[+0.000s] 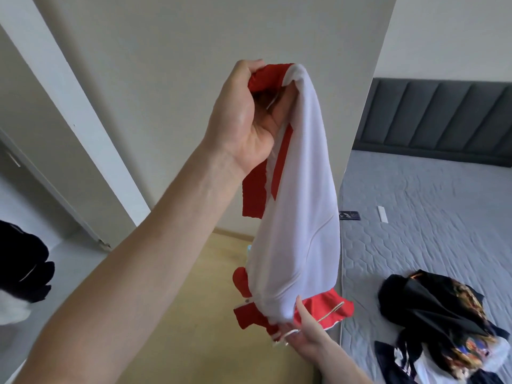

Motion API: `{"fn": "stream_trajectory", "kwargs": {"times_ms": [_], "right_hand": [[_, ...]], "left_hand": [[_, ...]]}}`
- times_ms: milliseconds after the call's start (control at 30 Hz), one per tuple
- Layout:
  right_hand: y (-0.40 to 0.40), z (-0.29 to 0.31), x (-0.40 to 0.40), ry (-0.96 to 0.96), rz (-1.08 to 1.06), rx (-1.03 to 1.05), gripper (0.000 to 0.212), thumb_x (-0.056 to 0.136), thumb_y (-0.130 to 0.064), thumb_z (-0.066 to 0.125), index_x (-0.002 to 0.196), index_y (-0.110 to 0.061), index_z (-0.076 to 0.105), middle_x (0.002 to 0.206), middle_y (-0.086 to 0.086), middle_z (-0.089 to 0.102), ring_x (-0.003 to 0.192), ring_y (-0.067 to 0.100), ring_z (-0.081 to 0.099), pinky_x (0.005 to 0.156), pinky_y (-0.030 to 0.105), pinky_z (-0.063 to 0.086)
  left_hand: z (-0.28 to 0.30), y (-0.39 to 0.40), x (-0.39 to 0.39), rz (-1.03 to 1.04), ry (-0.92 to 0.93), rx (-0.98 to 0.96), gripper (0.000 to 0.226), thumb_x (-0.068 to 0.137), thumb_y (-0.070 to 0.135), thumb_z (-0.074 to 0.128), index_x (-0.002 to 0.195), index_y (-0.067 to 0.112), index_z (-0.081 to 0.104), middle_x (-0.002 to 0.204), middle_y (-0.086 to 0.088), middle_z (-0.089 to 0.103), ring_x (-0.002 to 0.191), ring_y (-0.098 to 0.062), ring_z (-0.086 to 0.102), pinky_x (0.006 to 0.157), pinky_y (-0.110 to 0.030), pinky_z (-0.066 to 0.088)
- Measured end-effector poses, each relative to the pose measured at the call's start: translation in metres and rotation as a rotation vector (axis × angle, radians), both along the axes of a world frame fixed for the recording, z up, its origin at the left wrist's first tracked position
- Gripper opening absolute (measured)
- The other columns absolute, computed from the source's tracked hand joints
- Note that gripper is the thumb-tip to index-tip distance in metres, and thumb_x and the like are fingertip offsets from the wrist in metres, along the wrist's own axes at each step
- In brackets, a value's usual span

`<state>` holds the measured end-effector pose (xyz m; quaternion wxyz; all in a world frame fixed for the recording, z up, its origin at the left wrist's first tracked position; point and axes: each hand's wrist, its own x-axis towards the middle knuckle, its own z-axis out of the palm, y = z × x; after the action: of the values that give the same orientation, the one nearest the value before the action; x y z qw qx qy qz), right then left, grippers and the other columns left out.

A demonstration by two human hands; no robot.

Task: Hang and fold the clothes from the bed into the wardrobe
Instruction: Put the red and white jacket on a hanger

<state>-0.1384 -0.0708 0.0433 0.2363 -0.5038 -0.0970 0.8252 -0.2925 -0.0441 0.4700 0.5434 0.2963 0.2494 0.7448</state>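
Note:
A white garment with red trim (297,217) hangs in the air in front of me. My left hand (249,117) is raised high and grips its bunched top end. Lower down, my right hand (303,332) holds the bottom end, fingers curled round the red frilled hem. The cloth is gathered lengthwise between the two hands. A pile of dark and patterned clothes (437,322) lies on the bed (432,217) at the lower right. A white wardrobe panel (194,37) stands straight behind the garment.
A dark grey padded headboard (437,120) runs along the back right. A small dark object (349,215) and a white remote (382,214) lie on the mattress. Wooden floor (194,314) shows below. Black and white cloth (22,273) sits at the left edge.

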Motion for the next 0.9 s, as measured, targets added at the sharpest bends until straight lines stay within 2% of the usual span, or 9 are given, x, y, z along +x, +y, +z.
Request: {"fn": "stream_trajectory", "kwargs": {"times_ms": [67, 133, 267, 400, 567, 633, 700, 767, 900], "right_hand": [[0.012, 0.008, -0.003, -0.095, -0.135, 0.062, 0.012, 0.091, -0.011, 0.070, 0.097, -0.002, 0.065, 0.076, 0.009, 0.069, 0.067, 0.021, 0.065, 0.070, 0.036, 0.057], [0.028, 0.021, 0.003, -0.197, -0.247, 0.121, 0.015, 0.089, 0.009, 0.061, 0.094, -0.006, 0.062, 0.064, 0.003, 0.061, 0.049, 0.012, 0.055, 0.047, 0.026, 0.048], [0.056, 0.055, 0.031, -0.305, -0.402, 0.211, 0.017, 0.092, 0.003, 0.050, 0.085, -0.008, 0.061, 0.068, 0.006, 0.057, 0.060, 0.021, 0.053, 0.056, 0.029, 0.044], [0.077, 0.096, 0.057, -0.367, -0.446, 0.401, 0.028, 0.091, 0.003, 0.049, 0.073, -0.017, 0.052, 0.066, 0.003, 0.046, 0.058, 0.015, 0.044, 0.054, 0.027, 0.036], [0.081, 0.144, 0.060, -0.334, -0.297, 0.641, 0.041, 0.103, -0.006, 0.050, 0.068, -0.023, 0.037, 0.063, -0.002, 0.037, 0.054, 0.011, 0.036, 0.049, 0.027, 0.031], [0.075, 0.159, 0.053, -0.261, -0.230, 0.669, 0.040, 0.104, -0.005, 0.049, 0.070, -0.023, 0.037, 0.059, -0.005, 0.040, 0.048, 0.008, 0.039, 0.043, 0.021, 0.036], [0.068, 0.171, 0.047, -0.183, -0.173, 0.685, 0.033, 0.104, -0.005, 0.049, 0.076, -0.022, 0.045, 0.064, -0.005, 0.046, 0.057, 0.008, 0.046, 0.052, 0.020, 0.043], [0.061, 0.177, 0.041, -0.131, -0.090, 0.716, 0.026, 0.104, -0.005, 0.049, 0.083, -0.021, 0.050, 0.073, -0.001, 0.048, 0.068, 0.011, 0.047, 0.065, 0.027, 0.041], [0.045, 0.182, 0.037, -0.097, 0.062, 0.797, 0.015, 0.103, -0.003, 0.048, 0.092, -0.014, 0.050, 0.080, 0.003, 0.046, 0.072, 0.013, 0.046, 0.068, 0.030, 0.039]], "left_hand": [[-0.005, -0.001, -0.006, 0.003, 0.003, 0.010, 0.035, 0.101, 0.011, 0.049, 0.070, 0.001, 0.062, 0.069, -0.010, 0.063, 0.068, -0.019, 0.065, 0.063, -0.026, 0.059], [-0.017, -0.005, -0.021, 0.009, 0.005, 0.006, 0.031, 0.101, 0.011, 0.048, 0.074, 0.004, 0.060, 0.071, -0.007, 0.060, 0.071, -0.017, 0.063, 0.065, -0.025, 0.058], [-0.076, -0.025, -0.081, -0.045, 0.101, -0.153, 0.013, 0.093, 0.014, 0.055, 0.087, 0.014, 0.067, 0.084, -0.003, 0.065, 0.081, -0.015, 0.066, 0.073, -0.025, 0.058], [-0.178, -0.060, -0.135, -0.134, 0.645, -0.548, 0.021, 0.074, 0.026, 0.059, 0.089, 0.022, 0.073, 0.090, -0.005, 0.065, 0.080, -0.016, 0.062, 0.064, -0.026, 0.049], [-0.323, -0.114, -0.146, -0.532, 1.294, -1.130, 0.028, 0.062, 0.024, 0.062, 0.089, 0.016, 0.065, 0.080, -0.004, 0.063, 0.068, -0.017, 0.061, 0.063, -0.029, 0.053], [-0.358, -0.124, -0.137, -0.832, 1.620, -1.175, 0.016, 0.073, 0.027, 0.065, 0.088, 0.020, 0.065, 0.084, -0.004, 0.060, 0.066, -0.015, 0.055, 0.059, -0.026, 0.049], [-0.375, -0.121, -0.124, -0.927, 1.795, -1.102, 0.027, 0.080, 0.032, 0.065, 0.104, 0.022, 0.072, 0.097, -0.004, 0.066, 0.080, -0.017, 0.062, 0.071, -0.028, 0.052], [-0.373, -0.105, -0.103, -0.706, 1.722, -0.999, 0.045, 0.084, 0.034, 0.065, 0.128, 0.024, 0.065, 0.125, 0.003, 0.066, 0.107, -0.015, 0.064, 0.091, -0.029, 0.054], [-0.327, -0.054, -0.058, -0.302, 1.215, -0.756, 0.053, 0.086, 0.030, 0.071, 0.137, 0.030, 0.056, 0.135, 0.014, 0.057, 0.112, -0.005, 0.061, 0.087, -0.026, 0.053]]}}
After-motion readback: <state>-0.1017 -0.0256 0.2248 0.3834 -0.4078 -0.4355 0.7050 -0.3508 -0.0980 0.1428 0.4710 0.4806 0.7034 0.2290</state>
